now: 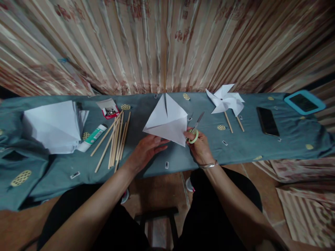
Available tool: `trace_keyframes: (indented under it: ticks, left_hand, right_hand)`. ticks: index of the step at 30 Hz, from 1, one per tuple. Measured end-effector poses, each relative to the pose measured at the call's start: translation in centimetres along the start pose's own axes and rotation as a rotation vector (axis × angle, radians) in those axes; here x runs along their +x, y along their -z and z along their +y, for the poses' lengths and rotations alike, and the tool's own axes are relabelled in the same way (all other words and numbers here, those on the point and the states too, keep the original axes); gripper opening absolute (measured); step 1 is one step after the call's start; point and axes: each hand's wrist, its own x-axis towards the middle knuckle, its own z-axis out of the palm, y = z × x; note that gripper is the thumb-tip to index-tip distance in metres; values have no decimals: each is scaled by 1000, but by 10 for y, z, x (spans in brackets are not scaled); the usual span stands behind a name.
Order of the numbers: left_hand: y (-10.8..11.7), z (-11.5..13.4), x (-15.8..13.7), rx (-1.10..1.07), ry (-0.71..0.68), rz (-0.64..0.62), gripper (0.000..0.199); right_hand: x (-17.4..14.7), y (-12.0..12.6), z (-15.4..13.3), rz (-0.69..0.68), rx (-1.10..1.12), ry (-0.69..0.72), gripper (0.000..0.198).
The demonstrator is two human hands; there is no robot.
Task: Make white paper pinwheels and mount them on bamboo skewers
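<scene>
A white square sheet of paper (167, 123) with slits cut in from its corners is in front of me, turned diamond-wise. My right hand (199, 146) is closed around the scissors (194, 134) by their light green handles, blades pointing away, and its thumb presses on the paper's right edge. My left hand (148, 151) lies along the paper's lower edge, fingers stretched out and slightly apart; whether some of them support the sheet from beneath is hidden. Beyond the scissors lie white paper pinwheels (226, 99) on wooden sticks.
Left of me are loose wooden sticks (115, 143), a green-and-white glue tube (92, 138), a red-and-white box of metal pins (110, 111) and a paper stack (53, 127). Rightward lie a black phone (268, 121) and a blue-framed tablet (305, 102). A curtain (157, 45) hangs behind the table.
</scene>
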Motion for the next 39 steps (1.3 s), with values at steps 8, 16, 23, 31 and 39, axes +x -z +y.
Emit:
trace_keyframes:
  ticks: [8, 16, 23, 31, 39]
  left_hand:
    - [-4, -18, 9, 52, -127, 294, 39]
    - [11, 1, 16, 161, -358, 320, 32]
    - [17, 16, 21, 140, -450, 380, 41]
    - [13, 15, 17, 172, -433, 331, 38]
    - [6, 4, 18, 197, -411, 323, 25]
  right_hand:
    - [-16, -18, 6, -136, -57, 19, 40]
    - [-38, -5, -2, -393, -307, 3, 44]
    - [-55, 4, -8, -706, -417, -196, 50]
    - [-57, 2, -11, -781, -433, -242, 52]
    - [-56, 2, -7, -760, -431, -214, 49]
